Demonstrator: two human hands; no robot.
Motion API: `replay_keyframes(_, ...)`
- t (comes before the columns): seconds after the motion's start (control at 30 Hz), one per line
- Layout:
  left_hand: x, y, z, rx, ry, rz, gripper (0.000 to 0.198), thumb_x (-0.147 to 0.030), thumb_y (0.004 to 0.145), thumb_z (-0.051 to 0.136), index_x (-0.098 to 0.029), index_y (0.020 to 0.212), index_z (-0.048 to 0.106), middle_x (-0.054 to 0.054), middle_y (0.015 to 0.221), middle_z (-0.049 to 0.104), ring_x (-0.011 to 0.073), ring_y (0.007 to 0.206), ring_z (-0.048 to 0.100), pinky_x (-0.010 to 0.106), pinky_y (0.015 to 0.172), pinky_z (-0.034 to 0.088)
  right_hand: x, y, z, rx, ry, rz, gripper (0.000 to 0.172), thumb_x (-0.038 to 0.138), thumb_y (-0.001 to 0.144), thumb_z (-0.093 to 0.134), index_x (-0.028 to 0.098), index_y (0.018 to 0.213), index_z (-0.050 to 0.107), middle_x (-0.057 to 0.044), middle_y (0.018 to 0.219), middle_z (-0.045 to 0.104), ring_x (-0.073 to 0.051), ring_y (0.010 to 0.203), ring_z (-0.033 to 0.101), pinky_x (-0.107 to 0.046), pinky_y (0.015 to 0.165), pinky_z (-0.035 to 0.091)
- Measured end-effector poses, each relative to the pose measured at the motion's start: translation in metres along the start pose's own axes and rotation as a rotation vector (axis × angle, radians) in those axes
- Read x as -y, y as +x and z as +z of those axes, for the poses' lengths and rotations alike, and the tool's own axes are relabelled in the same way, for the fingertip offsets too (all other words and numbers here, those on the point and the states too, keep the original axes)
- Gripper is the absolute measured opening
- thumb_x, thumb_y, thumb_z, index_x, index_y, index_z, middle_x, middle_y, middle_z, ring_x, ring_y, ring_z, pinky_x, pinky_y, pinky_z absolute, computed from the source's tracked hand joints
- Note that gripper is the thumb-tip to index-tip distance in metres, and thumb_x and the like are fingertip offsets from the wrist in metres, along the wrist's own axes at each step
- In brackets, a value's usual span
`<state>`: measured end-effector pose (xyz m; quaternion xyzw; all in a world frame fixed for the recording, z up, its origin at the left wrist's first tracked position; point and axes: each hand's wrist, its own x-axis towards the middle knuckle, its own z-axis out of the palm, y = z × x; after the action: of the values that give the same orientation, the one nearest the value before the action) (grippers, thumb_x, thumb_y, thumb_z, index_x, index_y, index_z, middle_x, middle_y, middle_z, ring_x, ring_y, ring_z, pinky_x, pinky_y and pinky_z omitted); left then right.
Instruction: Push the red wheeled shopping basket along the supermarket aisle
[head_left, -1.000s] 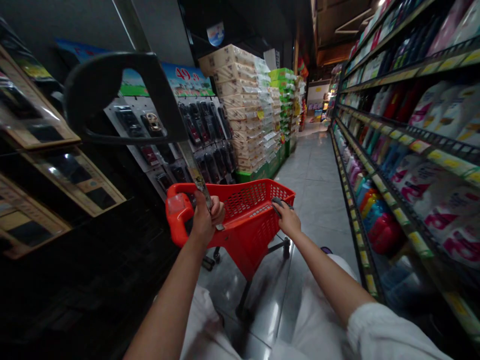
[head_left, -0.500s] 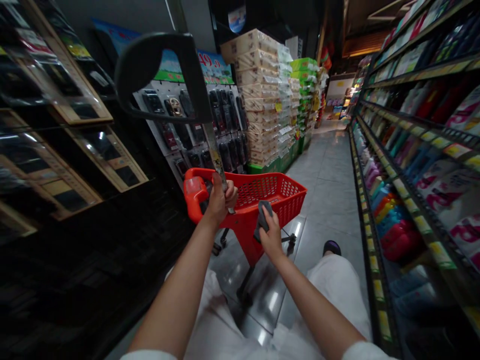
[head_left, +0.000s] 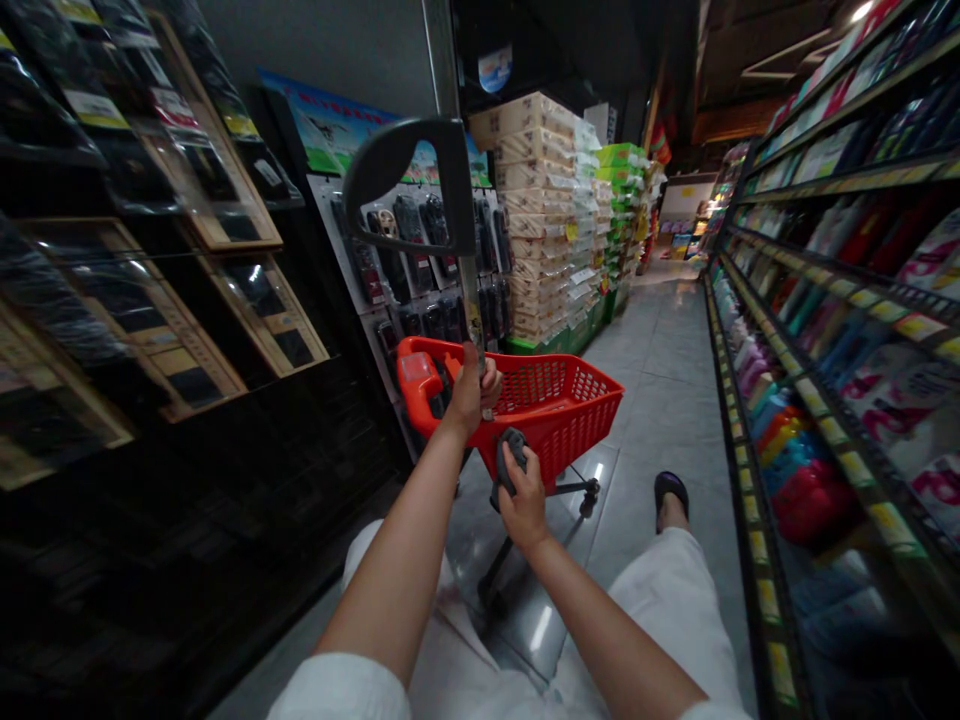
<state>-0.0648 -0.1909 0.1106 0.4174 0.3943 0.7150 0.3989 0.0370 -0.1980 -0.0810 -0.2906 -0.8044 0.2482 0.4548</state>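
A red plastic shopping cart (head_left: 562, 405) stands on the tiled aisle floor in front of me. My left hand (head_left: 470, 392) is closed around a thin metal pole (head_left: 472, 300) that rises from the cart's rear. A dark D-shaped grip (head_left: 414, 188) tops the pole, well above my hand. My right hand (head_left: 523, 497) is closed on a small dark grey object (head_left: 510, 452), held just in front of the cart's near wall. I cannot make out what the object is. The basket looks empty as far as I can see into it.
Shelves of detergent packs (head_left: 862, 330) line the right side. A pegboard of small packaged goods (head_left: 420, 270) and framed displays (head_left: 187, 300) fill the left. Stacked cartons (head_left: 536, 200) stand ahead on the left. My foot in a dark sandal (head_left: 670, 490) is on the floor.
My right hand has come off the cart's rim and drawn back toward me with the dark object. The pole now stands more upright, and my view has swung left.
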Motion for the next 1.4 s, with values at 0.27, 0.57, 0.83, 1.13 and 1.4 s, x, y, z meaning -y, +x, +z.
replay_keyframes(0.27, 0.002, 0.004, -0.003, -0.011, -0.023, 0.003, 0.073, -0.086, 0.074, 0.043, -0.019, 0.047, 0.033, -0.008, 0.040, 0.021, 0.0036, 0.034, 0.015, 0.019, 0.035, 0.008, 0.000, 0.010, 0.011, 0.031, -0.039, -0.140, 0.068, 0.006, 0.076, 0.049, 0.031, 0.139, 0.058, -0.010, 0.140, 0.044, -0.030, 0.137, 0.042, -0.051, 0.114, 0.039)
replay_keyframes(0.57, 0.003, 0.012, -0.010, 0.020, -0.011, -0.002, 0.074, -0.087, 0.074, 0.044, -0.019, 0.047, 0.033, -0.008, 0.039, 0.021, 0.0034, 0.033, 0.015, 0.019, 0.035, 0.008, -0.036, -0.001, 0.003, -0.126, 0.048, -0.045, 0.068, 0.009, 0.082, 0.042, 0.026, 0.148, 0.047, -0.012, 0.144, 0.041, -0.025, 0.138, 0.043, -0.047, 0.113, 0.040)
replay_keyframes(0.83, 0.004, 0.012, -0.006, 0.001, -0.001, -0.009, 0.073, -0.086, 0.075, 0.042, -0.020, 0.047, 0.032, -0.008, 0.039, 0.021, 0.0032, 0.032, 0.015, 0.019, 0.035, 0.008, -0.069, 0.051, -0.029, -0.032, -0.154, -0.062, 0.056, 0.007, 0.076, 0.048, 0.024, 0.126, 0.068, -0.009, 0.139, 0.053, -0.025, 0.130, 0.049, -0.043, 0.112, 0.043)
replay_keyframes(1.13, 0.008, 0.021, -0.003, -0.009, 0.024, -0.015, 0.074, -0.087, 0.076, 0.040, -0.020, 0.048, 0.031, -0.008, 0.039, 0.021, 0.0032, 0.032, 0.014, 0.019, 0.035, 0.009, -0.060, 0.054, -0.016, -0.166, 0.008, -0.029, 0.063, 0.006, 0.072, 0.049, 0.026, 0.130, 0.065, -0.009, 0.133, 0.054, -0.024, 0.124, 0.055, -0.039, 0.107, 0.046)
replay_keyframes(1.4, 0.008, 0.021, -0.001, -0.001, 0.017, -0.006, 0.074, -0.087, 0.075, 0.042, -0.020, 0.047, 0.029, -0.007, 0.040, 0.021, 0.0032, 0.033, 0.014, 0.020, 0.035, 0.009, -0.103, 0.061, -0.017, -0.185, 0.070, 0.064, 0.064, 0.008, 0.070, 0.048, 0.028, 0.127, 0.068, -0.005, 0.142, 0.053, -0.024, 0.132, 0.050, -0.041, 0.114, 0.039)
